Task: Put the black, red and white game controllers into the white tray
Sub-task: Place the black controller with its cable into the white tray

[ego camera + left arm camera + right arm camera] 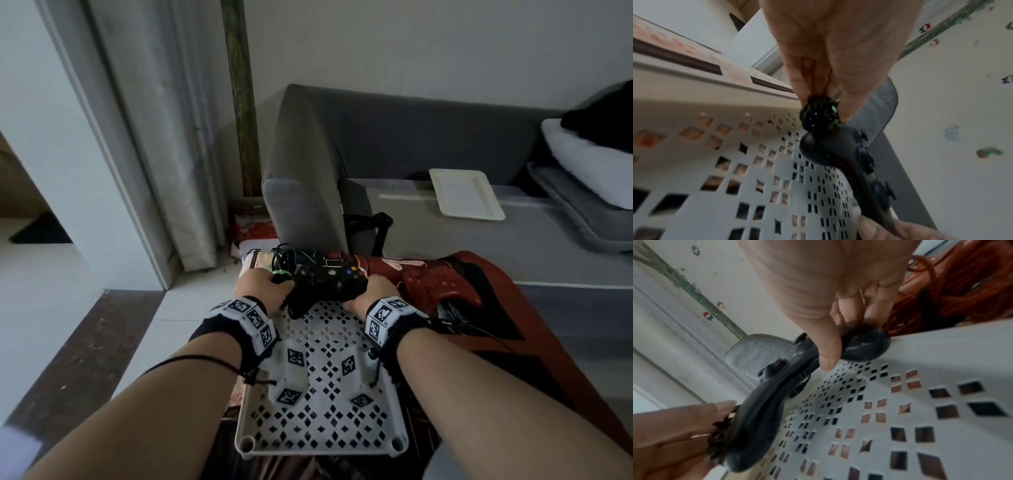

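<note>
The black controller (329,279) hangs just over the far end of the white perforated tray (322,404). My left hand (270,279) pinches the controller's coiled black cable (819,113), which is bound with a green tie, beside the controller's left grip (838,154). My right hand (363,293) grips the right handle (865,347), with the thumb (828,350) across the top face. The red controller (435,284) lies on the red cloth to the right of the tray. No white controller shows in any view.
A grey sofa (445,240) stands behind, with a flat white plate (466,193) on its seat and a folded cushion (301,178) at its left end. The tray rests on a patterned red blanket (513,325). Pale floor tiles (191,308) lie to the left.
</note>
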`<state>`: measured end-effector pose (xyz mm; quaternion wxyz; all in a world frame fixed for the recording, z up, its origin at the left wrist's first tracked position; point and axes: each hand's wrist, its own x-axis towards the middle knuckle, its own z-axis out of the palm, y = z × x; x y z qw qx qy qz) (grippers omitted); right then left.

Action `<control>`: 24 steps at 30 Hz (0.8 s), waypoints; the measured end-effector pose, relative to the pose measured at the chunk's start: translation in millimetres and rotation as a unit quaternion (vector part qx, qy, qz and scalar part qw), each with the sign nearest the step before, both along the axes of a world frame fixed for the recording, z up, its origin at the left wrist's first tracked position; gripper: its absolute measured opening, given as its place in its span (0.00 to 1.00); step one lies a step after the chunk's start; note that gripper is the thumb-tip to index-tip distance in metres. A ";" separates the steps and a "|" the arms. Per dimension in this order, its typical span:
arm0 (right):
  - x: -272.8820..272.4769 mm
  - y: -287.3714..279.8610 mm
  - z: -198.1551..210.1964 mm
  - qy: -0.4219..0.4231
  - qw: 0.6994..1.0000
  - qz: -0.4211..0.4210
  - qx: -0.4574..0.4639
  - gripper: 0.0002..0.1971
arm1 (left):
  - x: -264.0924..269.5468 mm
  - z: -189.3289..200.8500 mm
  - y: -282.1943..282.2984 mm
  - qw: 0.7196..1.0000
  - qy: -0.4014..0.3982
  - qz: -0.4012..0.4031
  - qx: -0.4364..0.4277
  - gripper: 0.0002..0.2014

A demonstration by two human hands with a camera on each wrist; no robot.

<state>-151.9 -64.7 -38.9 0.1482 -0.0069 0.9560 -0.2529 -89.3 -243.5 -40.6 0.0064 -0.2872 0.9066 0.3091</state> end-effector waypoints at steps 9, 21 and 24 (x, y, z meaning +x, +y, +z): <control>-9.1 -8.2 -18.9 0.027 0.999 -0.003 0.047 0.29 | -6.5 -26.5 -6.1 0.999 0.025 0.021 -0.015 0.25; -6.0 19.2 -8.6 0.104 0.986 -0.072 -0.109 0.34 | -4.5 4.7 34.1 0.995 0.049 0.084 -0.034 0.37; -11.1 42.6 2.9 0.154 0.977 -0.083 -0.124 0.24 | -14.2 18.2 65.8 0.996 0.078 0.042 0.002 0.33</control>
